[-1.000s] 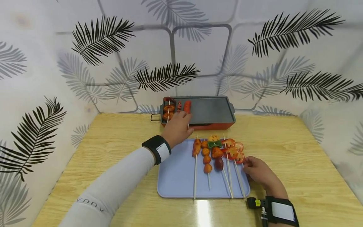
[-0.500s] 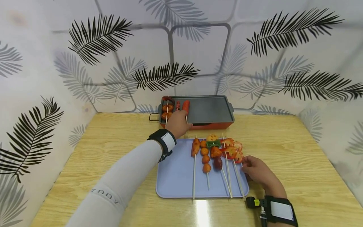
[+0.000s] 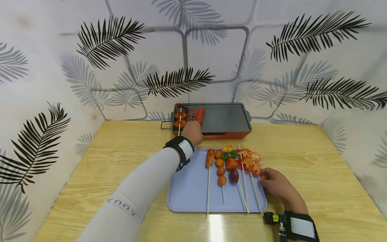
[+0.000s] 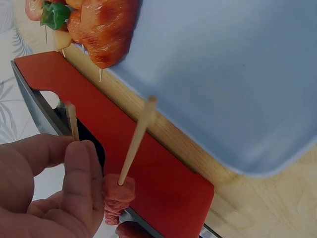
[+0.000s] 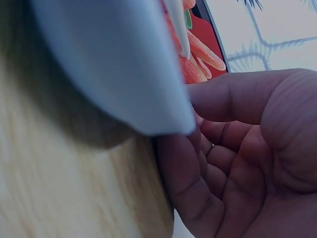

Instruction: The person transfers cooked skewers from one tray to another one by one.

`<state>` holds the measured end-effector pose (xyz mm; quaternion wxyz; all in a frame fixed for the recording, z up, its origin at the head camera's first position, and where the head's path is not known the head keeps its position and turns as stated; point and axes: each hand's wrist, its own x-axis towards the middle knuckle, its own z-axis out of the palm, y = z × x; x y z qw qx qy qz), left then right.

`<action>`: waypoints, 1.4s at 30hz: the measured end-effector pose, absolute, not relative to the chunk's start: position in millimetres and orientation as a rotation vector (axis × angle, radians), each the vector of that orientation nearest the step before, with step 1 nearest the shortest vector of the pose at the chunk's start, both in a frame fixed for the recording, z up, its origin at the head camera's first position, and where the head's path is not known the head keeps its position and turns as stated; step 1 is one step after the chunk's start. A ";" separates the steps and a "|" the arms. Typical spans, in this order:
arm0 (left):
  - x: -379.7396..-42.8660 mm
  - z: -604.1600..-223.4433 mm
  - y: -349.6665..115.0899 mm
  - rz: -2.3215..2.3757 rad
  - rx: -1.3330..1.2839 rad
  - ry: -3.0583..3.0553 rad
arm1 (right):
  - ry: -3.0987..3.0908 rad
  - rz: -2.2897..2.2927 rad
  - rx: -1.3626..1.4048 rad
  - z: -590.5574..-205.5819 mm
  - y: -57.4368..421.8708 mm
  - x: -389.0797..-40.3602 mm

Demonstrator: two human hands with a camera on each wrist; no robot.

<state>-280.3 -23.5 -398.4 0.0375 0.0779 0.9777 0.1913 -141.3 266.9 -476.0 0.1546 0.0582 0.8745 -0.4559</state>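
Observation:
My left hand (image 3: 192,132) is at the front edge of the grill (image 3: 225,116), pinching a thin wooden skewer stick (image 4: 73,121) between thumb and finger. A red sausage-like piece (image 3: 200,115) lies on the grill plate just beyond that hand. Beside it are a skewer of small red pieces (image 3: 191,113) and one of round brown-orange slices (image 3: 180,123). In the left wrist view, a second stick (image 4: 136,144) juts from a folded red piece (image 4: 119,189) by the fingers. My right hand (image 3: 275,183) grips the right rim of the pale blue tray (image 5: 163,116) between thumb and fingers.
On the tray lie several skewers: a long brown meat piece (image 3: 210,158), orange balls (image 3: 221,170), mixed pieces with a green pepper (image 3: 229,154), and red-rimmed slices (image 3: 247,163). A wire handle (image 3: 165,125) sticks out at the grill's left. A patterned wall stands behind.
My left hand has shifted slightly right and its wrist has turned, uncovering more of the brown-orange slices. The right hand stays at the tray rim.

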 end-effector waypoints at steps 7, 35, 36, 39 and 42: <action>-280.1 -396.5 -24.3 0.650 0.212 2.938 | 2.500 -1.346 0.163 -477.5 268.7 -140.1; -272.3 -386.4 -17.4 1.258 -0.015 2.628 | 2.508 -1.336 0.155 -477.4 266.7 -141.8; -272.5 -387.5 -16.5 1.275 -0.029 2.606 | 2.511 -1.334 0.154 -477.4 266.7 -141.7; -272.5 -390.0 -14.4 1.318 -0.062 2.542 | 2.525 -1.331 0.137 -477.5 266.9 -140.8; -270.2 -392.3 -13.4 1.353 -0.064 2.497 | 2.533 -1.331 0.129 -478.4 267.1 -140.2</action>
